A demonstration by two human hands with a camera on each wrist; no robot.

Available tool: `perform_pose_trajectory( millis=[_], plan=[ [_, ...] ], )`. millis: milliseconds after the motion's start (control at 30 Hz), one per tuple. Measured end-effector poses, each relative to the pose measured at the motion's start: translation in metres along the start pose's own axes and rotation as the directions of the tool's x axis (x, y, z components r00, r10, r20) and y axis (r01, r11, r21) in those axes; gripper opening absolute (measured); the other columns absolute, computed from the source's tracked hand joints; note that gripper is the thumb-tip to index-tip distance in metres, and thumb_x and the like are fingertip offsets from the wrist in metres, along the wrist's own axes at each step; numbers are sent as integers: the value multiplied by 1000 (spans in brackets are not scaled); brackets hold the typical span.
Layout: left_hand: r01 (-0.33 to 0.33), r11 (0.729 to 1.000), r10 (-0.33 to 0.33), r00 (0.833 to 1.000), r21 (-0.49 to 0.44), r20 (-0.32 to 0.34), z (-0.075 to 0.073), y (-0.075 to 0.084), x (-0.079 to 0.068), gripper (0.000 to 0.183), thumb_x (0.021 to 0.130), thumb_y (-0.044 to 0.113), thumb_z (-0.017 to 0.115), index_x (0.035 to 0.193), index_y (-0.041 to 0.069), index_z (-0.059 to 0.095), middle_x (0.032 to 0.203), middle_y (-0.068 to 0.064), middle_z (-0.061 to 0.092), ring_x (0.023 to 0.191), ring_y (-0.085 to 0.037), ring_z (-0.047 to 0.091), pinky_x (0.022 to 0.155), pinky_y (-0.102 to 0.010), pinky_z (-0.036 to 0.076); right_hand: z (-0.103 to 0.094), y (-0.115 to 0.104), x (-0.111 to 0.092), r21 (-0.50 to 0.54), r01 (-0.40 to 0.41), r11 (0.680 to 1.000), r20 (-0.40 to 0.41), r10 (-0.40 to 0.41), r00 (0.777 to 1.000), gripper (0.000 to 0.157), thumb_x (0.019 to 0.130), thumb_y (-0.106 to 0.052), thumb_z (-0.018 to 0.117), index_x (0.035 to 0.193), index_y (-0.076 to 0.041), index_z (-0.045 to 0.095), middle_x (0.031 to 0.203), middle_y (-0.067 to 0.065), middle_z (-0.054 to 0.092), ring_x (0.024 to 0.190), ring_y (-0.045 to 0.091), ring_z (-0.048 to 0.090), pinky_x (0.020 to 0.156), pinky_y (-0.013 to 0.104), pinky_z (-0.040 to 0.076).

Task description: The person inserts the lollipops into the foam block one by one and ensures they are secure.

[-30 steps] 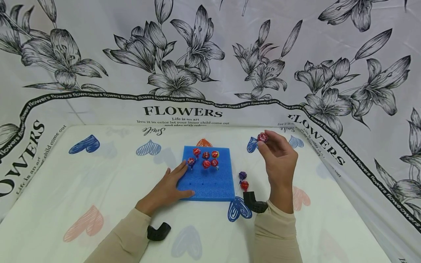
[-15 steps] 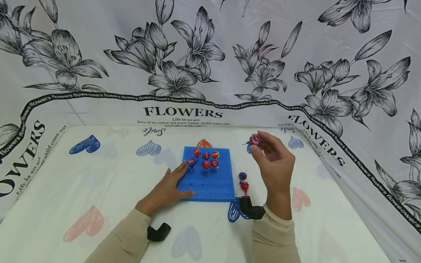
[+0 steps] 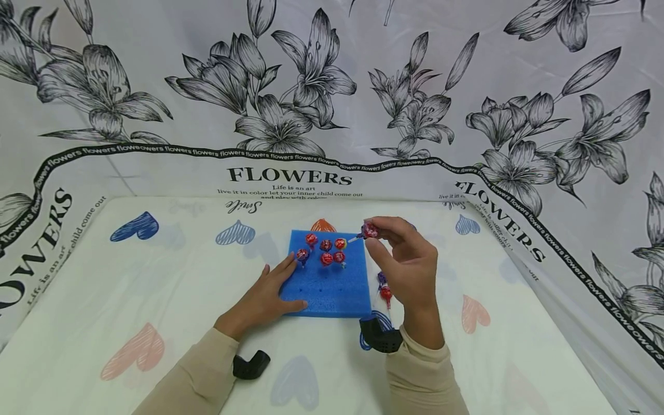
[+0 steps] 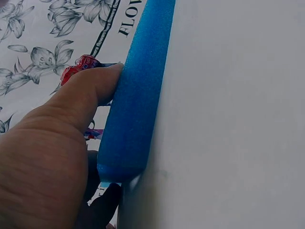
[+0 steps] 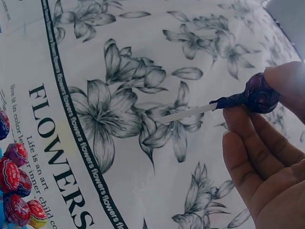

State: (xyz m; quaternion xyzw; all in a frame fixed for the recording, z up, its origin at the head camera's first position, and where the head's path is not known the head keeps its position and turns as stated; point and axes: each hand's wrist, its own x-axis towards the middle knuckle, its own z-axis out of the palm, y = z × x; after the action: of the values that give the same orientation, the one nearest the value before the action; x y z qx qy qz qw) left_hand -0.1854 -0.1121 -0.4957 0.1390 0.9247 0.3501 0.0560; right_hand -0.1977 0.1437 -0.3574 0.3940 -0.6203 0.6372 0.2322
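A blue foam block (image 3: 327, 288) lies on the table, with several wrapped lollipops (image 3: 326, 259) standing in its far half. My left hand (image 3: 264, 300) rests on its left side, fingers and thumb spread along the edge; the left wrist view shows the thumb across the foam. Over the block's far right corner, my right hand (image 3: 407, 262) pinches another lollipop (image 3: 369, 231) by its purple-red wrapped head between thumb and fingers. Its white stick (image 5: 188, 113) points left, away from the palm, and overlaps the block's far right part in the head view. Small holes show in the near half.
Right of the block, a red lollipop (image 3: 386, 293) and a purple lollipop (image 3: 383, 279) lie on the table, partly behind my right hand. Black wrist mounts (image 3: 251, 365) stick out from both sleeves. A flower-printed cloth (image 3: 290, 138) hangs behind the heart-patterned table cover (image 3: 181, 323).
My right hand has moved left with the lollipop, from right of the block to over its far right corner. The left hand and the block have stayed put.
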Motion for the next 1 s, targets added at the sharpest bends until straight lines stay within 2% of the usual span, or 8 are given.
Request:
perform_pose_trajectory(
  millis=[200, 400, 700, 900, 1000],
  plan=[
    [-3, 1000, 3, 1000, 1, 0, -1, 1, 0, 97, 79, 51, 74, 152, 8, 28, 160, -5, 15, 143, -35, 14, 114, -51, 4, 15, 8, 0, 3, 20, 1000, 83, -21, 996, 33, 92, -15, 67, 111, 12, 62, 106, 22, 64, 96, 30, 61, 85, 36, 53],
    [10, 1000, -10, 1000, 12, 2, -1, 1, 1, 98, 79, 53, 73, 153, 9, 28, 160, -6, 15, 143, -38, 14, 113, -54, 6, 28, 17, -5, 7, -49, 999, 166, 48, 985, 29, 93, -12, 66, 114, 8, 62, 108, 18, 64, 97, 31, 61, 87, 40, 52],
    [6, 1000, -6, 1000, 11, -8, 0, 0, 0, 97, 80, 54, 73, 152, 7, 28, 159, -6, 16, 142, -40, 13, 112, -55, 8, 45, 32, -13, 25, -150, 988, 278, 138, 951, 26, 90, 3, 65, 115, 7, 62, 112, 18, 64, 102, 29, 61, 91, 43, 50],
    [3, 1000, -3, 1000, 13, -11, 0, -1, 0, 98, 79, 55, 73, 152, 7, 28, 159, -6, 16, 142, -38, 14, 112, -55, 8, 52, 35, -15, -54, -195, 979, 314, 202, 928, 29, 84, 14, 65, 112, 9, 62, 108, 20, 64, 98, 28, 63, 86, 45, 52],
    [-2, 1000, 2, 1000, 7, -16, 0, -1, 0, 98, 79, 54, 73, 152, 7, 29, 159, -7, 17, 142, -38, 14, 112, -55, 8, 55, 26, -11, -94, -224, 970, 335, 243, 910, 27, 83, 16, 64, 110, 12, 62, 105, 22, 64, 92, 30, 63, 83, 44, 53]
  ],
)
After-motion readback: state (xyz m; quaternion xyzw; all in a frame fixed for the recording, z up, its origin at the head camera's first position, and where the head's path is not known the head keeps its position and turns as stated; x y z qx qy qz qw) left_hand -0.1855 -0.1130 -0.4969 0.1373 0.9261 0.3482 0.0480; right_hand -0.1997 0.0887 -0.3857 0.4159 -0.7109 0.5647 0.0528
